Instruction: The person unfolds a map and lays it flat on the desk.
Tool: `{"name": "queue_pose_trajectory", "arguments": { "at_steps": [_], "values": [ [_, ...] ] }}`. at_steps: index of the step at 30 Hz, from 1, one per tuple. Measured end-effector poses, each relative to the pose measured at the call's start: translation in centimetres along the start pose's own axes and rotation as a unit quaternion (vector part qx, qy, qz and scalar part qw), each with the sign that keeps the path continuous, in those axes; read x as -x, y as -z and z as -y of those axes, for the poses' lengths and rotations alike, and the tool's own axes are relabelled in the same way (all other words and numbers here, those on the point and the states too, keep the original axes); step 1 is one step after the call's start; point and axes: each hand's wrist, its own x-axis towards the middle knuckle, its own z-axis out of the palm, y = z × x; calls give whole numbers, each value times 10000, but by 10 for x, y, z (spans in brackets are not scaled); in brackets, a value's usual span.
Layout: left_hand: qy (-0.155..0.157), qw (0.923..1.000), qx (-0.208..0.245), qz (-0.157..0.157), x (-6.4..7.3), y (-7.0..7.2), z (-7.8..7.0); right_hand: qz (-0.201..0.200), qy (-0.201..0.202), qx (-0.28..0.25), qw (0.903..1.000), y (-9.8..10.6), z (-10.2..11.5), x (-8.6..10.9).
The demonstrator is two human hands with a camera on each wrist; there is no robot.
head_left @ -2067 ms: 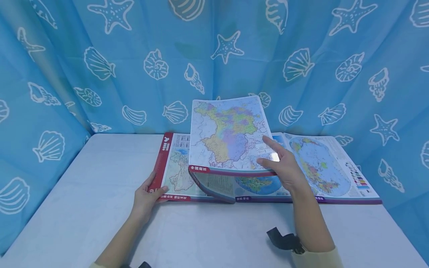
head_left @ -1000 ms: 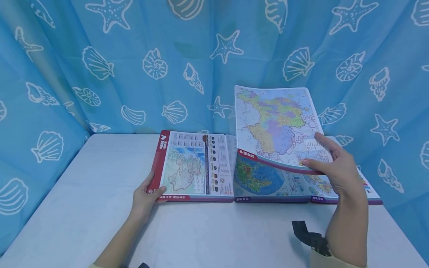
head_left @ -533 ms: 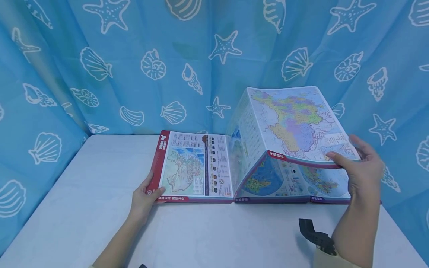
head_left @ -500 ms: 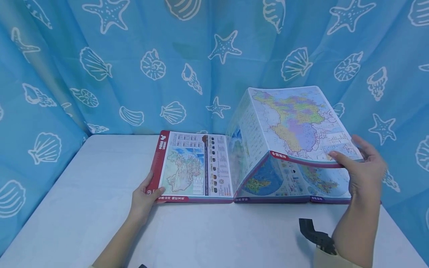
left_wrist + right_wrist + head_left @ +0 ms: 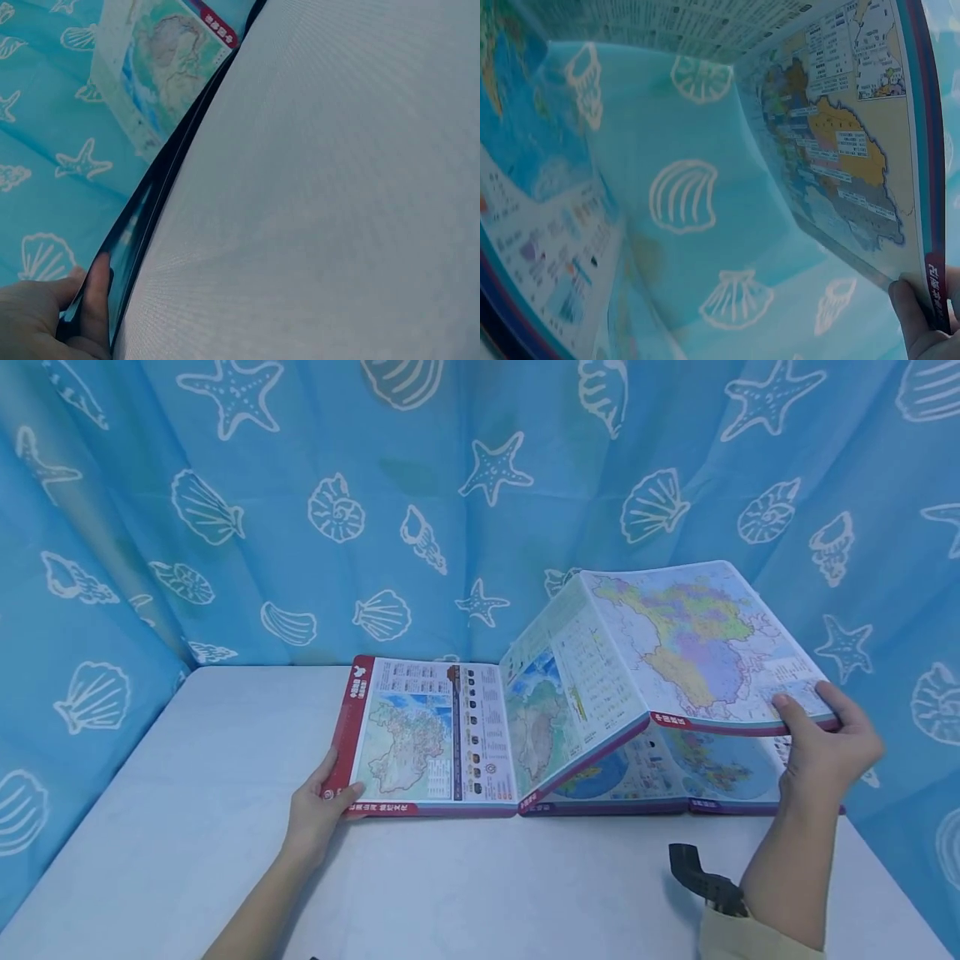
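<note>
A folding map with a red left border lies on the table, its left panel flat. The adjoining panel slopes up to a fold, and the raised right panel, a coloured map of China, extends from there. My left hand pinches the left panel's outer edge; in the left wrist view the thumb is on one side of it and a finger on the other. At the raised panel's right edge, my right hand holds the lower corner between thumb and fingers. The right wrist view shows the panel's printed underside.
World map panels with purple labels lie flat under the raised part, partly hidden. They rest on a white table. A blue curtain with shell and starfish prints hangs behind and at both sides.
My right hand has carried the raised panel rightward and then a little lower. The folded section has opened out, exposing the sloping panel. My left hand has kept its hold on the left edge.
</note>
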Motion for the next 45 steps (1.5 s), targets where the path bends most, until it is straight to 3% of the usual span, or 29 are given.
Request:
{"name": "queue_pose_trajectory", "arguments": {
  "at_steps": [5, 15, 23, 29, 33, 39, 45],
  "values": [
    [-56, 10000, -13, 64, -1, 3, 2, -114, -281, 289, 9991, 13, -12, -15],
    [26, 9999, -112, 37, -1, 5, 6, -313, -387, -522, 9974, 35, -44, -42],
    [35, 10000, -45, 72, 2, 7, 4, -491, -421, -387, 9972, 43, -63, -56],
    [23, 10000, -38, 74, 1, 7, 2, -505, -745, -500, 9947, 53, -70, -63],
    [13, 10000, -30, 80, 0, 6, 2, -559, -865, -246, 9944, 60, -75, -66],
    [16, 10000, -53, 69, -1, 4, 2, -539, -772, 578, 9939, 64, -83, -69],
    [-36, 9999, -93, 130, 0, 2, 3, -580, -889, 1386, 9847, 70, -91, -77]
  ]
}}
